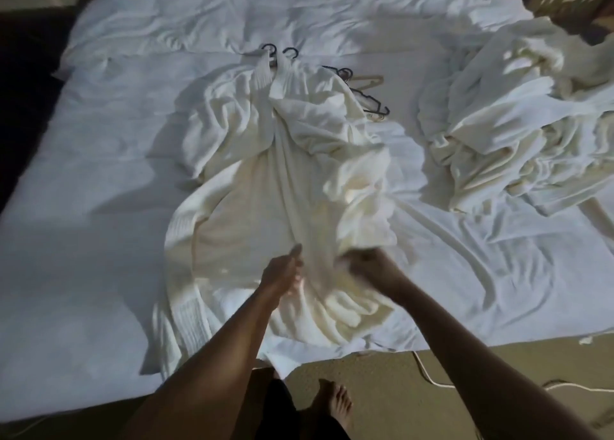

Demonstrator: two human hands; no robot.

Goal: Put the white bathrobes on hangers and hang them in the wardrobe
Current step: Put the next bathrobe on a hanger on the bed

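Observation:
A white bathrobe (265, 160) lies lengthwise on the bed, its collar at the far end where two dark hanger hooks (280, 51) stick out. My left hand (280, 270) rests on the robe's lower part with its fingers fairly straight. My right hand (362, 265), blurred, grips a bunched fold of the same robe just to the right. Several loose hangers (362, 89) lie beside the robe's right shoulder. A heap of more white bathrobes (518, 124) sits on the bed's right side.
The bed (99, 174) is covered with a rumpled white sheet and fills most of the view. Its near edge runs above a tan floor (382, 390), where a bare foot and a white cable (432, 376) show. Dark furniture stands at the left.

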